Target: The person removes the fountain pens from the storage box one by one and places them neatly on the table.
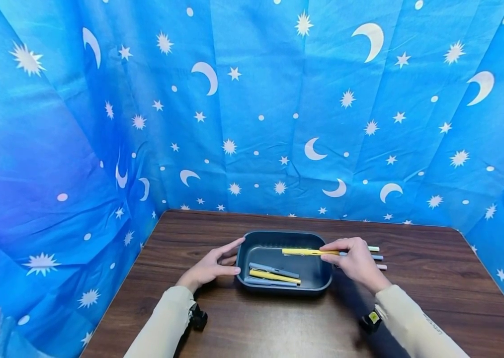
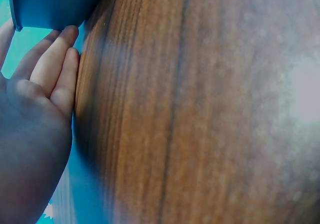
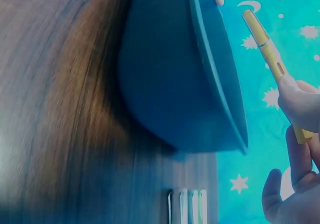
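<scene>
A dark rectangular container with rounded corners (image 1: 316, 273) sits on the table. My left hand (image 1: 211, 266) touches its left end with extended fingers, the thumb at the near side of that end. Over the container's right part, my right hand (image 1: 357, 261) pinches a yellow pen (image 1: 298, 252) between thumb and fingers, its capped end pointing left. In the right wrist view this yellow pen (image 3: 270, 59) shows above the container's rim level. Inside, near the front left, lie another yellow pen (image 1: 274, 276) and two blue-grey pens (image 1: 274, 270), side by side.
Right of the container, partly hidden behind my right hand, several pens (image 1: 379, 257) in pale green, blue-grey and pale pink lie on the brown wooden table (image 1: 435, 278). A blue curtain with moons and stars (image 1: 270, 99) hangs along the table's back and sides.
</scene>
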Demonstrator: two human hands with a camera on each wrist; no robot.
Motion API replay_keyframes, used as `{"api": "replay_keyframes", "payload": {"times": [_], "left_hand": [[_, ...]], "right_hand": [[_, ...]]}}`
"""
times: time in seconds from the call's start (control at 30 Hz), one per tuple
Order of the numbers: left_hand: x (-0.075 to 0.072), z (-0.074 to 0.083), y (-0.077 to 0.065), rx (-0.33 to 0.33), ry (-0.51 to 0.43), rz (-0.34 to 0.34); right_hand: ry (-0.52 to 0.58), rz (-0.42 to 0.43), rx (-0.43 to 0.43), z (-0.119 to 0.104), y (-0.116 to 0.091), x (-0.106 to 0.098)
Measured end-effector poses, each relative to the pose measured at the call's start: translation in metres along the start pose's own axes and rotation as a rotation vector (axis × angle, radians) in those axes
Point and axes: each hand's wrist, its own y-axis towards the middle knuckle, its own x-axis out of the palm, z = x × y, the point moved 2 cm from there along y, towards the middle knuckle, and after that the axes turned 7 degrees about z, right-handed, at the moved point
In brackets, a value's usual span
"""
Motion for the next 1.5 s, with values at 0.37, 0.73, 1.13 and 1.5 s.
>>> {"api": "replay_keyframes", "payload": {"times": [0.37,0.73,1.13,1.5], "left_hand": [[0.001,-0.003,0.0,-0.004,0.006,-0.004],[0.001,-0.002,-0.002,-0.008,-0.005,0.0],[0.001,0.0,0.0,-0.007,0.014,0.002],[-0.001,0.0,0.001,-0.019,0.005,0.005]], "right_hand": [[-0.035,0.071,0.023,0.019,-0.012,-0.025],[-0.085,0.128,0.054,0.038,-0.028,-0.056],[-0.1,0.181,0.06,0.064,-0.047,-0.076],[-0.176,0.216,0.053,0.084,-0.057,-0.083]]}}
